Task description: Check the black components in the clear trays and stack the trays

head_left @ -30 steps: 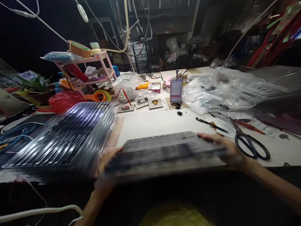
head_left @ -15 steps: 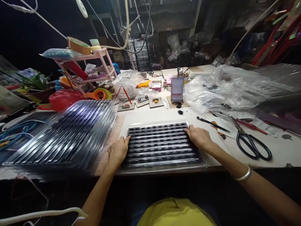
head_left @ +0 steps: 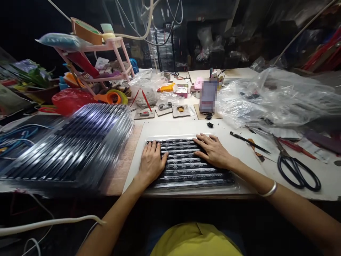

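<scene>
A clear plastic tray [head_left: 181,166] with rows of small black parts lies flat on the white work board, close to the table's front edge. Across its left side rests my left hand [head_left: 152,160], palm down with the fingers stretched out. My right hand [head_left: 213,150] lies on the tray's upper right part, its fingers spread. Neither hand grips anything. Both hands cover some of the rows beneath them. To the left leans a tall stack of similar trays [head_left: 71,145], some of it blurred.
Black-handled scissors [head_left: 298,170] and a black pen [head_left: 249,142] lie on the right. Behind them is a heap of clear plastic bags [head_left: 277,96]. Small square fixtures [head_left: 181,111] and a phone [head_left: 208,96] stand beyond the tray. A pink rack [head_left: 106,48] rises at back left.
Both hands have moved from the tray's side edges inward onto its top, and their fingers have opened out flat. The tray stays in about the same place; the view has shifted slightly.
</scene>
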Tool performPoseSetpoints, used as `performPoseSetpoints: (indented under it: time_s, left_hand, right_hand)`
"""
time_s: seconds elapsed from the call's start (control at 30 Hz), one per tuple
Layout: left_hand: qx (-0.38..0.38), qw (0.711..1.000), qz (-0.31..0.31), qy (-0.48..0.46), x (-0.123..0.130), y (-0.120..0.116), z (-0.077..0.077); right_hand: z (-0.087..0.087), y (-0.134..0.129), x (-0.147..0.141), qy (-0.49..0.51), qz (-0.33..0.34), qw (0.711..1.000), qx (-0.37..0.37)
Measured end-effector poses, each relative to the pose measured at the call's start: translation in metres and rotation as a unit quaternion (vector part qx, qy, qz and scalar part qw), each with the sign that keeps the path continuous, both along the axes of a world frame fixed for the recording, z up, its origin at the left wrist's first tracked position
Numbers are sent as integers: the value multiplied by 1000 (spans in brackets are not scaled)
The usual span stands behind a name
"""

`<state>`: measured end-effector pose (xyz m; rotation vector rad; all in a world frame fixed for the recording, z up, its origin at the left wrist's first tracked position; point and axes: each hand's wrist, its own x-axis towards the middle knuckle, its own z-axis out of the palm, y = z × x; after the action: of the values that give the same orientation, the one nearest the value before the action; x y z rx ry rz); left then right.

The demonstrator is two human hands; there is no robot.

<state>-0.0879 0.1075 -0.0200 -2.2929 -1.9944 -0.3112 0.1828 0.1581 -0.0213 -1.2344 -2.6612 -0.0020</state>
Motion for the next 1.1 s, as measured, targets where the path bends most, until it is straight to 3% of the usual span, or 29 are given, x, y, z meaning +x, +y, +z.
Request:
performPoseSetpoints:
  time_s: [0.2,0.4,0.7,0.9,1.0,1.1]
  left_hand:
    - [-1,1000,3,-10,-1,-3,-7]
    - [-11,1000,-9,-16,-3,-3,-5]
    - [-51,986,-155,13,8,25,31]
    - [-48,978,-199,-41,19,36,30]
    - [-40,976,-184,-114,3,33,32]
    - [-2,971,-120,-209,-37,9,42]
  right_hand:
    - [12,-17,-13,-24,-12,999,-36]
    - [7,-45,-38,-27,115,992,-45]
    - [6,-44,-38,-29,110,992,-51]
    - [3,-45,-43,-12,108,993,-40]
    - [6,-44,-38,-5,114,992,-47]
    - [5,-50,-13,12,96,994,-44]
